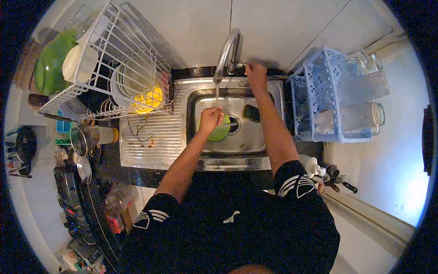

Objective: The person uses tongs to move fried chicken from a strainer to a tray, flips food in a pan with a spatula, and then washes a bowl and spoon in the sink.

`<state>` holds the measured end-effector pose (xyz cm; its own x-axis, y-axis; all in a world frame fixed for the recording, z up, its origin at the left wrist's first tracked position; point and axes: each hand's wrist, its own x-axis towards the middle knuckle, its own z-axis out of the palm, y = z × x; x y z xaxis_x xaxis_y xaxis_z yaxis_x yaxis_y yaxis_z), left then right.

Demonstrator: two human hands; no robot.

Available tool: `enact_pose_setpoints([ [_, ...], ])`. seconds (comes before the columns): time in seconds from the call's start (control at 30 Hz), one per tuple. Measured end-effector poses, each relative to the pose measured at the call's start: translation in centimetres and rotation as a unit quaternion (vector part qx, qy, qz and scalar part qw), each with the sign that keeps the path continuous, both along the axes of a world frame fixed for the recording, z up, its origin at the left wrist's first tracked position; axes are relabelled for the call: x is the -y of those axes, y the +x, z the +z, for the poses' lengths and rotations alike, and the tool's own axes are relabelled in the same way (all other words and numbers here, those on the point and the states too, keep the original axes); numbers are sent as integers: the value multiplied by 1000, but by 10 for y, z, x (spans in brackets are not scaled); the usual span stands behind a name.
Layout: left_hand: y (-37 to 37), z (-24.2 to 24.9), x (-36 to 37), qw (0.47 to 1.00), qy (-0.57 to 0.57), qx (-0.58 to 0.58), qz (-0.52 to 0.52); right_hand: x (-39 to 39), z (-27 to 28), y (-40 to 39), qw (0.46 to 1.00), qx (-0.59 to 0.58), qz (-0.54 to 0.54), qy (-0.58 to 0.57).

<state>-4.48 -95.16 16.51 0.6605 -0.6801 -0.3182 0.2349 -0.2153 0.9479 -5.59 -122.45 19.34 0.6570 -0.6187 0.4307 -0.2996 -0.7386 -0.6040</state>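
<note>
At the tap (228, 50), my right hand (256, 74) is closed around the handle at its right side. A thin stream of water seems to run from the spout. Below the spout, my left hand (211, 118) is closed over the left part of the sink (248, 140), at the edge of a green bowl (221, 131). What its fingers hold, if anything, is hidden. The bowl lies beside the drain (234, 124), and a small pale piece shows at its right edge. A dark sponge or scouring pad (251, 113) rests in the sink to the right.
A white wire dish rack (132, 55) with plates, bowls and a yellow item stands left, above the ribbed drainboard (150, 141). On the right, a light blue rack (315, 96) holds glasses and jars. Forks and other cutlery (335, 176) stick out near my right elbow.
</note>
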Motion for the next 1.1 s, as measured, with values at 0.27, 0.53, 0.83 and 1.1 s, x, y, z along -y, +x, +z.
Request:
enact_pose_setpoints([
  [0.27,1,4,-14,995,73,52,-50,-18,35,-24,997,20,11,69],
  [0.53,-12,-6,-48,939,58,338,-31,-65,-96,-124,962,-253,29,-95],
  [0.83,-40,17,-51,944,29,329,-14,-105,-61,-140,904,-427,-11,-2],
  [1.1,-64,9,-11,999,-40,-10,33,-117,-59,-181,672,64,-12,738],
])
